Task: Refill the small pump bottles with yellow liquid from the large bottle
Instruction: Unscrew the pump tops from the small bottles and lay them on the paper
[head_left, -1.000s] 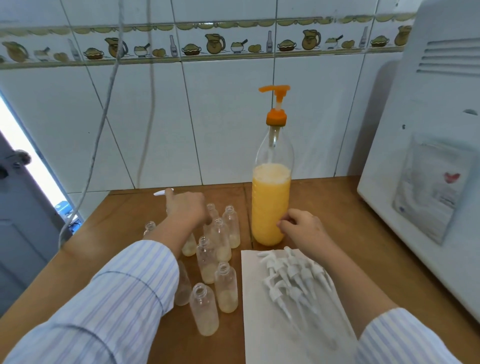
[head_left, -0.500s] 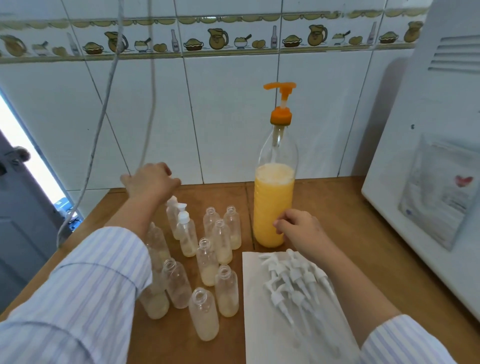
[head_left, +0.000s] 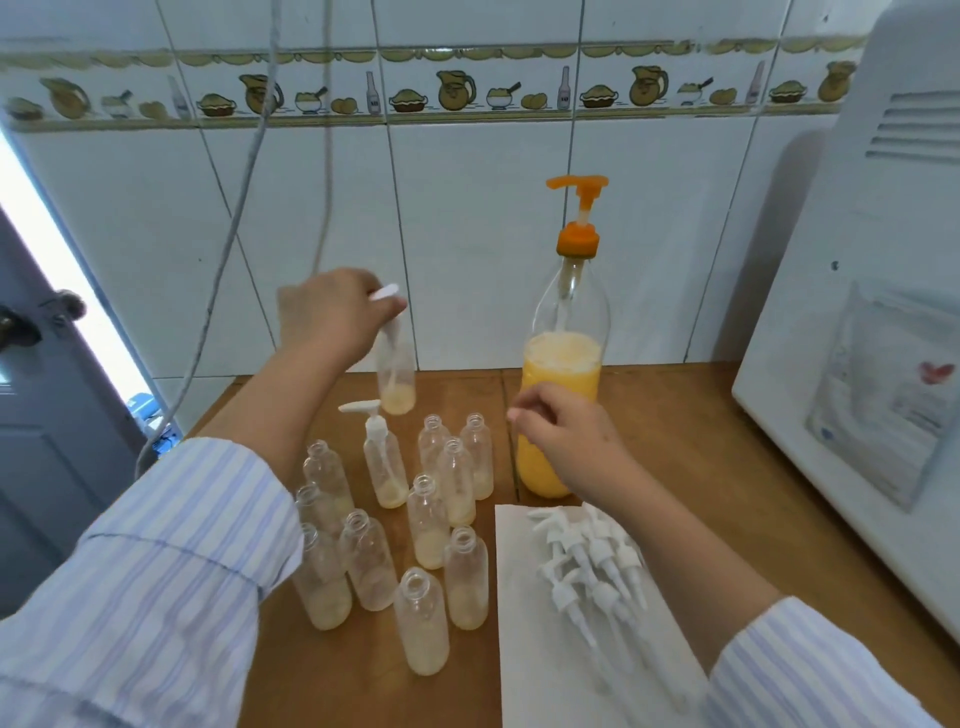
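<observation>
The large bottle (head_left: 566, 358), about half full of yellow liquid with an orange pump (head_left: 579, 208), stands at the back of the wooden table (head_left: 701, 467). My left hand (head_left: 332, 312) grips the white pump top of a small bottle (head_left: 396, 374) and holds it above the table, left of the large bottle. My right hand (head_left: 566, 441) hovers loosely curled in front of the large bottle and holds nothing. Several uncapped small bottles (head_left: 426, 519) with a little pale liquid stand in a cluster. One capped small bottle (head_left: 382, 457) stands among them.
A pile of loose white pump heads (head_left: 587, 561) lies on a white sheet (head_left: 535, 649) at the front right. A white appliance (head_left: 857, 364) fills the right side. A cable (head_left: 244, 182) hangs down the tiled wall, and a door (head_left: 31, 415) is at the left.
My left hand left the bottle cluster, swung up and left, and now holds a capped small bottle in the air. My right hand rose slightly in front of the large bottle.
</observation>
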